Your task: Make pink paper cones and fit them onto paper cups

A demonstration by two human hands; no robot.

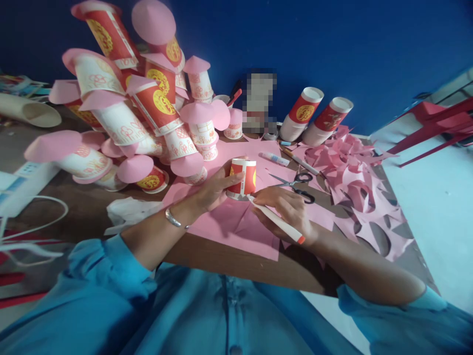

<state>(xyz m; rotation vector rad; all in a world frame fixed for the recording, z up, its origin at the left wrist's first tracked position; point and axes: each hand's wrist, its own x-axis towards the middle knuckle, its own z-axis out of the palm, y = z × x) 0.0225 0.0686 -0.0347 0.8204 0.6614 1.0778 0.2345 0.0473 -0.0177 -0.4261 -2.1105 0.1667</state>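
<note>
My left hand (pixel 213 191) is wrapped round a red and white paper cup (pixel 250 178) with a yellow emblem partly hidden by the fingers. The cup is held upside down, its white rim lowest, with the thumb across its side. In my right hand (pixel 291 207) is a white marker (pixel 281 224) with an orange-red end, its tip at the cup's lower rim. Pink paper sheets (pixel 221 217) lie beneath both hands. Just beyond my right hand are scissors (pixel 293 184) with black handles, blades apart. A glue tube (pixel 274 159) rests on the paper behind them.
At the left, several cups with pink paper cones (pixel 114 118) are heaped high. Two stacks of cups (pixel 305 113) lean by the blue wall. Pink paper scraps (pixel 364 182) cover the right side of the table (pixel 236 271). Crumpled white plastic (pixel 129 213) lies near my left forearm.
</note>
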